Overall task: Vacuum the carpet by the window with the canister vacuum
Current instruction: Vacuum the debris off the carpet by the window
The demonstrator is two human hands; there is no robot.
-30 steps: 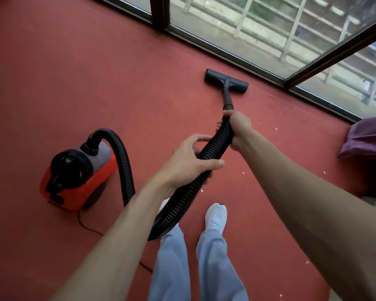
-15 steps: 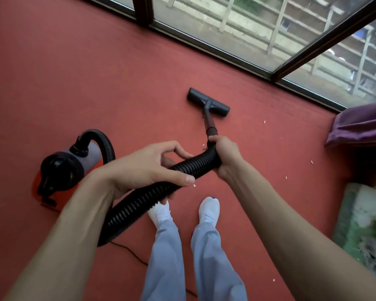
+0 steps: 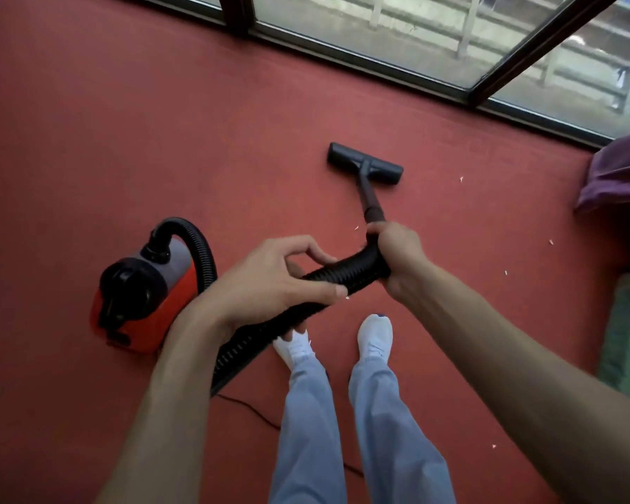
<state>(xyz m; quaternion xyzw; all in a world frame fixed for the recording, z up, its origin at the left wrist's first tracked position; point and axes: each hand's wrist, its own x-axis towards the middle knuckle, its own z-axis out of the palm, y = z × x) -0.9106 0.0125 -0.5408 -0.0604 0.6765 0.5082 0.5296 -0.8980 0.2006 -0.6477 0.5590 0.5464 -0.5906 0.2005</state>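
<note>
Here both sets of fingers [image 3: 378, 234] are curled round the corrugated hose [image 3: 346, 274], right hand [image 3: 397, 260] at the wand [image 3: 369, 198], left hand [image 3: 269, 285] farther back. The floor nozzle [image 3: 364, 168] rests on the carpet [image 3: 160, 140] near the window [image 3: 378, 30]. A hard tug could topple the canister vacuum [image 3: 142, 292] (its cord [image 3: 255, 412] trails underfoot).

canister vacuum [image 3: 142, 296] 1 | hose [image 3: 346, 274] 1 | floor head [image 3: 346, 158] 1 | cord [image 3: 255, 412] 1 | shoes [image 3: 375, 336] 2 | white scraps [image 3: 461, 179] 6 (tiny, count rough)

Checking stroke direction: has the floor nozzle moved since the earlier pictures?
Yes. The floor nozzle has pulled back from the window frame, toward the person's shoes.
</note>
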